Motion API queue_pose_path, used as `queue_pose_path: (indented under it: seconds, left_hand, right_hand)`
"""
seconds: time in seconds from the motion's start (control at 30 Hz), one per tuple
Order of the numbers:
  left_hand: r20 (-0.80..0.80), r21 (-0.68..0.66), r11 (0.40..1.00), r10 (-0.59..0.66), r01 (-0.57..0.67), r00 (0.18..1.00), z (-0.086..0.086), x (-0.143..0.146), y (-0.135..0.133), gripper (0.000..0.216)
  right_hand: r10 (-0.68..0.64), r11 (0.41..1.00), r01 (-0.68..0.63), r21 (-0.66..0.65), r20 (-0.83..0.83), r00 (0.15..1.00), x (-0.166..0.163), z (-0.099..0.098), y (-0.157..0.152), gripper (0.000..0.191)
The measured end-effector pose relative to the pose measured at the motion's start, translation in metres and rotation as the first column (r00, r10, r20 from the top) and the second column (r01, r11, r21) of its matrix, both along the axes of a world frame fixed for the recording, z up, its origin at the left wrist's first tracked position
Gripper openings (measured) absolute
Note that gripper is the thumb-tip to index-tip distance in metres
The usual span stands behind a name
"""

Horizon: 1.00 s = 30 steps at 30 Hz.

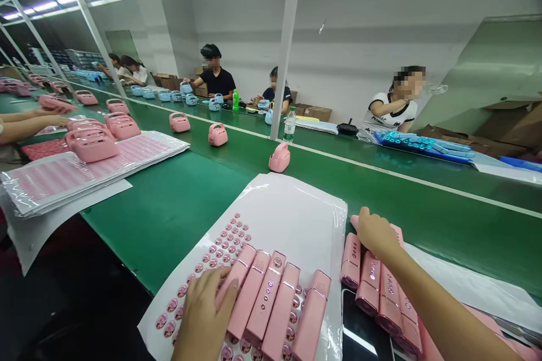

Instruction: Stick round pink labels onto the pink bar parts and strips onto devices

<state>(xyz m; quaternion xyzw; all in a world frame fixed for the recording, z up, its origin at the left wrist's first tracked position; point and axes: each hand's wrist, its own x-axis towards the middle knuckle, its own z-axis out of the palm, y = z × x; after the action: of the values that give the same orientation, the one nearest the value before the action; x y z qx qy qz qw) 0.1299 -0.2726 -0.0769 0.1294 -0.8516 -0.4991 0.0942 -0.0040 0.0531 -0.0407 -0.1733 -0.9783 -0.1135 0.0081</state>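
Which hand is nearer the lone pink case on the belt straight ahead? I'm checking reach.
Right. The right hand rests on the pink bars beside the sheet, below-right of the pink case; the left hand sits lower, at the sheet's near edge.

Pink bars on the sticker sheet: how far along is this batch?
Done: can't tell; no bar visibly carries a fresh sticker. In hand: left hand rests on the leftmost of five pink bars lying on the sticker sheet; right hand touches a second row of bars. Left: many round stickers remain on the sheet.
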Motion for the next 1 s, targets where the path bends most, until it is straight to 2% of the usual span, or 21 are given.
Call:
queue_pose_path:
  seconds: [0.07, 0.13, 0.23, 0.3, 0.33, 0.37, 0.4, 0.43, 0.47, 0.5, 0.53, 0.57, 0.6, 0.63, 0.67, 0.7, 0.77, 0.8, 0.87, 0.93, 1.0]
  left_hand:
    - [-0.018, 0.034, 0.999, -0.039, 0.04, 0.999, 0.0, 0.002, 0.004, 0.032]
    - [-0.015, 0.094, 0.995, -0.023, 0.024, 1.0, 0.002, 0.004, 0.005, 0.03]
    - [-0.068, 0.122, 0.987, 0.113, -0.104, 0.991, 0.012, 0.005, 0.006, 0.026]
    - [-0.079, 0.255, 0.954, 0.184, -0.158, 0.98, 0.022, 0.003, 0.007, 0.029]
    - [-0.042, 0.41, 0.903, 0.161, -0.13, 0.986, 0.027, 0.002, 0.008, 0.033]
    - [0.016, 0.598, 0.799, 0.072, -0.067, 0.997, 0.031, 0.0, 0.008, 0.039]
    - [0.066, 0.781, 0.624, -0.072, -0.007, 0.995, 0.034, -0.002, 0.007, 0.045]
    - [0.081, 0.917, 0.399, -0.22, 0.014, 0.972, 0.036, -0.004, 0.006, 0.05]
    - [0.066, 0.983, 0.182, -0.329, -0.006, 0.942, 0.036, -0.005, 0.003, 0.051]
    - [0.049, 0.999, 0.017, -0.385, -0.046, 0.921, 0.035, -0.006, 0.0, 0.047]
    - [0.04, 0.992, -0.095, -0.39, -0.083, 0.92, 0.033, -0.006, -0.004, 0.039]
    - [0.037, 0.981, -0.164, -0.354, -0.101, 0.935, 0.03, -0.005, -0.009, 0.029]
    - [0.043, 0.977, -0.188, -0.301, -0.104, 0.953, 0.028, -0.004, -0.015, 0.021]
    - [0.053, 0.981, -0.168, -0.246, -0.096, 0.968, 0.026, -0.002, -0.02, 0.016]
    - [0.06, 0.988, -0.126, -0.194, -0.085, 0.979, 0.024, 0.0, -0.025, 0.017]
    - [0.071, 0.993, -0.08, -0.14, -0.083, 0.988, 0.023, 0.002, -0.029, 0.02]
    - [0.083, 0.996, 0.015, -0.029, -0.083, 0.996, 0.023, 0.006, -0.035, 0.025]
    - [0.085, 0.995, 0.041, 0.016, -0.086, 0.996, 0.024, 0.007, -0.037, 0.026]
    - [0.096, 0.993, 0.058, 0.07, -0.1, 0.993, 0.025, 0.009, -0.038, 0.025]
    - [0.096, 0.992, 0.072, 0.098, -0.103, 0.991, 0.024, 0.01, -0.036, 0.022]
    - [0.087, 0.99, 0.097, 0.121, -0.099, 0.989, 0.021, 0.01, -0.034, 0.022]
  right_hand:
    - [0.001, 1.0, -0.001, 0.0, 0.015, 1.0, -0.002, 0.005, -0.001, 0.018]
    - [0.039, 0.999, -0.039, -0.005, 0.005, 0.999, -0.002, 0.014, -0.007, 0.012]
    - [0.228, 0.972, -0.231, -0.036, -0.066, 0.971, 0.007, 0.033, -0.035, 0.023]
    - [0.443, 0.89, -0.452, -0.066, -0.121, 0.889, 0.023, 0.047, -0.069, 0.03]
    - [0.562, 0.814, -0.575, -0.083, -0.139, 0.815, 0.035, 0.053, -0.089, 0.028]
    - [0.67, 0.722, -0.685, -0.102, -0.143, 0.728, 0.047, 0.059, -0.111, 0.025]
    - [0.788, 0.582, -0.803, -0.127, -0.154, 0.596, 0.06, 0.063, -0.132, 0.023]
    - [0.901, 0.357, -0.918, -0.171, -0.194, 0.387, 0.073, 0.066, -0.152, 0.02]
    - [0.951, 0.185, -0.966, -0.18, -0.215, 0.222, 0.083, 0.069, -0.17, 0.019]
    - [0.964, 0.053, -0.986, -0.16, -0.251, 0.092, 0.089, 0.07, -0.185, 0.02]
    - [0.962, -0.055, -0.983, -0.175, -0.275, -0.004, 0.09, 0.071, -0.197, 0.022]
    - [0.951, -0.106, -0.961, -0.256, -0.31, -0.023, 0.086, 0.071, -0.205, 0.024]
    - [0.934, -0.106, -0.921, -0.375, -0.355, 0.037, 0.077, 0.07, -0.211, 0.025]
    - [0.91, -0.07, -0.857, -0.511, -0.384, 0.155, 0.062, 0.068, -0.215, 0.025]
    - [0.861, -0.002, -0.757, -0.654, -0.386, 0.331, 0.044, 0.063, -0.218, 0.026]
    - [0.79, 0.092, -0.689, -0.719, -0.368, 0.49, 0.025, 0.056, -0.22, 0.024]
    - [0.661, 0.272, -0.608, -0.746, -0.314, 0.681, -0.014, 0.036, -0.224, 0.026]
    - [0.616, 0.341, -0.569, -0.749, -0.279, 0.737, -0.03, 0.024, -0.226, 0.027]
    - [0.556, 0.424, -0.509, -0.749, -0.228, 0.799, -0.05, 0.0, -0.231, 0.028]
    - [0.533, 0.462, -0.491, -0.739, -0.211, 0.82, -0.055, -0.018, -0.237, 0.03]
    - [0.527, 0.486, -0.497, -0.719, -0.213, 0.823, -0.052, -0.028, -0.242, 0.03]
